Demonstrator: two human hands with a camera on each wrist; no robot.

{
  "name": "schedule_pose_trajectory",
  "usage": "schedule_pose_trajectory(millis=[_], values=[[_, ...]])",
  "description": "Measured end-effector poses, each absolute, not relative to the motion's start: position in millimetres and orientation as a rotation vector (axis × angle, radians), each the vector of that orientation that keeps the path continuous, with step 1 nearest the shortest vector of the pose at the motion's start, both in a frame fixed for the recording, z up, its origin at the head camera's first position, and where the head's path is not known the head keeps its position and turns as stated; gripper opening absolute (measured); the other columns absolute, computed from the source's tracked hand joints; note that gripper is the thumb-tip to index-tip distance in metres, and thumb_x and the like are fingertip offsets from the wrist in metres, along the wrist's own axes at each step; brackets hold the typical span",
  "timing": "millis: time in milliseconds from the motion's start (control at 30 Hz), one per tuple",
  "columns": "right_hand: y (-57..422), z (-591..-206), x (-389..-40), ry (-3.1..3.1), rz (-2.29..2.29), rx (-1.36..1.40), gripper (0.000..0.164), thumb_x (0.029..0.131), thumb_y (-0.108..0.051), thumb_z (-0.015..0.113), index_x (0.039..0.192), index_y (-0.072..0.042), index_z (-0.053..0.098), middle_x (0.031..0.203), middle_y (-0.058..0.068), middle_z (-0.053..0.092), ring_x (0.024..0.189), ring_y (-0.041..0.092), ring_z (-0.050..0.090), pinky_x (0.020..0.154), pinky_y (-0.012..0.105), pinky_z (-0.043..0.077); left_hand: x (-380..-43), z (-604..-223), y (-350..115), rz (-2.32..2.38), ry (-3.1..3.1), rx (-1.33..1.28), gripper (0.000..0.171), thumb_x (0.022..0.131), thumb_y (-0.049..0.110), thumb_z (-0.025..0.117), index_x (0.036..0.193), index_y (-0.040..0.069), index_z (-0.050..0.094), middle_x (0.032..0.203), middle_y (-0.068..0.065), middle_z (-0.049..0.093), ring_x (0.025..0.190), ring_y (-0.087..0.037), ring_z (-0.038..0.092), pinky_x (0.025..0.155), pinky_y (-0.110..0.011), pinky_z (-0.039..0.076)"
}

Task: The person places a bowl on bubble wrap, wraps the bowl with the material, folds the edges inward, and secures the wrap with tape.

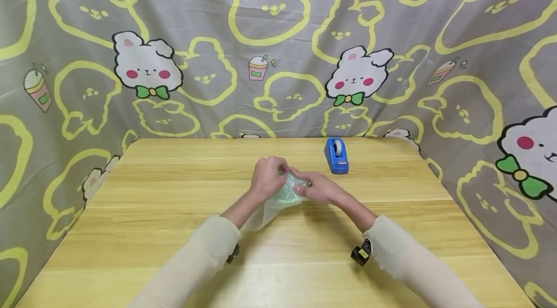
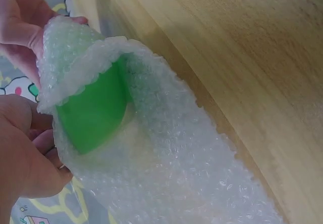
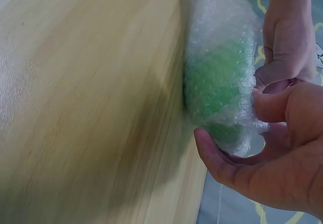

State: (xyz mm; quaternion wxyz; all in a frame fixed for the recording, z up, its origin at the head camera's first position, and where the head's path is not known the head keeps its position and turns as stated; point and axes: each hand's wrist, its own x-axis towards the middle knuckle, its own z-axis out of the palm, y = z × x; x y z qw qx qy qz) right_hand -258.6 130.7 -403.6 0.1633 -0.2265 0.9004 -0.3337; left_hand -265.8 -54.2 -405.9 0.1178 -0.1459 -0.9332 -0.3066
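Note:
A smooth green object with a curved edge lies partly inside a sheet of clear bubble wrap; its kind cannot be told. My left hand pinches the wrap along its far side, fingertips tucked behind the layer in the left wrist view. On the other side, my right hand grips the wrapped end, with thumb and fingers around it in the right wrist view. Green shows through the covered part. A loose flap of wrap trails toward my left forearm in the head view.
A blue tape dispenser holding a roll of tape stands at the back of the wooden table, right of my hands. Behind the table's far edge hangs a grey curtain with rabbit prints.

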Motion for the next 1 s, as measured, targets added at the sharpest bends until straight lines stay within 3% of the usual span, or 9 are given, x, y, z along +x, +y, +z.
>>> schedule_pose_trajectory(millis=[100, 200, 433, 833, 1000], values=[[129.6, -405.5, -259.1, 2.589, -0.946, -0.596, 0.058, 0.103, -0.025, 0.059, 0.157, -0.029, 0.038, 0.154, 0.020, 0.048, 0.089, 0.024, 0.057, 0.083, 0.038, 0.045, -265.3, -406.8, -54.1, -0.922, -2.727, -0.418, 0.017, 0.074, -0.009, 0.072, 0.080, 0.006, 0.077, 0.088, -0.008, 0.079, 0.090, -0.027, 0.075, 0.082, -0.037, 0.061], [128.3, -407.9, -260.3, 2.614, -0.937, -0.556, 0.055, 0.102, -0.027, 0.061, 0.154, -0.032, 0.043, 0.152, 0.020, 0.050, 0.079, 0.022, 0.054, 0.079, 0.036, 0.045, -264.6, -407.8, -54.6, -0.960, -2.730, -0.414, 0.015, 0.076, -0.008, 0.074, 0.081, 0.006, 0.077, 0.090, -0.008, 0.079, 0.092, -0.027, 0.075, 0.083, -0.037, 0.061], [124.6, -410.0, -261.8, 2.664, -0.962, -0.511, 0.053, 0.098, -0.026, 0.066, 0.149, -0.031, 0.052, 0.147, 0.017, 0.056, 0.099, 0.025, 0.057, 0.080, 0.034, 0.046, -263.2, -407.9, -58.1, -1.007, -2.717, -0.442, 0.014, 0.080, -0.008, 0.074, 0.086, 0.005, 0.077, 0.094, -0.011, 0.079, 0.098, -0.030, 0.074, 0.089, -0.041, 0.060], [124.5, -412.2, -261.3, 2.670, -1.013, -0.507, 0.054, 0.094, -0.023, 0.071, 0.146, -0.028, 0.057, 0.146, 0.017, 0.058, 0.086, 0.021, 0.055, 0.073, 0.031, 0.043, -257.6, -400.7, -68.5, -1.099, -2.742, -0.397, 0.017, 0.088, 0.000, 0.073, 0.104, 0.003, 0.075, 0.109, -0.017, 0.076, 0.105, -0.035, 0.071, 0.090, -0.045, 0.059], [123.7, -412.4, -260.3, 2.685, -1.000, -0.546, 0.053, 0.094, -0.021, 0.071, 0.146, -0.026, 0.057, 0.148, 0.016, 0.056, 0.094, 0.023, 0.056, 0.080, 0.035, 0.043, -253.7, -393.8, -81.4, -1.131, -2.724, -0.340, 0.014, 0.092, 0.004, 0.071, 0.105, 0.002, 0.075, 0.108, -0.015, 0.077, 0.107, -0.034, 0.072, 0.091, -0.046, 0.059]])
